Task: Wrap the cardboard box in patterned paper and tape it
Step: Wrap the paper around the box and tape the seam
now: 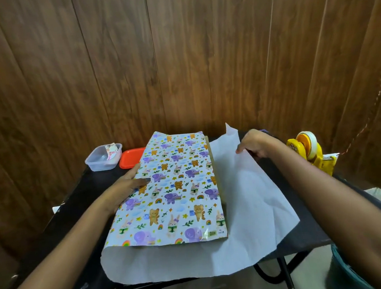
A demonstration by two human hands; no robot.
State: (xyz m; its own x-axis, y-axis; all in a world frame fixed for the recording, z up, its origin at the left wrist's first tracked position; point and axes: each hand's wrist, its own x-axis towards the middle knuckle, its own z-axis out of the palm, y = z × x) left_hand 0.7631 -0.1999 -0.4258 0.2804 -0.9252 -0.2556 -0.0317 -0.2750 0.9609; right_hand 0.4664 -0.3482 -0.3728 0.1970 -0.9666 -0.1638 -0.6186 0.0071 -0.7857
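Left hand (129,182) presses paper (177,190); right hand (255,145) pinches its free edge.

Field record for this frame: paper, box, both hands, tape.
paper: patterned paper, left flap folded over box, right flap open, white side up
box: cardboard box, only a strip of right edge shows
left: left hand rests on folded flap
right: right hand pinches open flap's far edge
tape: tape dispenser far right, untouched

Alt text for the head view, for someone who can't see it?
The left hand presses patterned paper folded over the cardboard box; the right hand pinches the paper's white right flap. A tape dispenser stands at the table's right edge.
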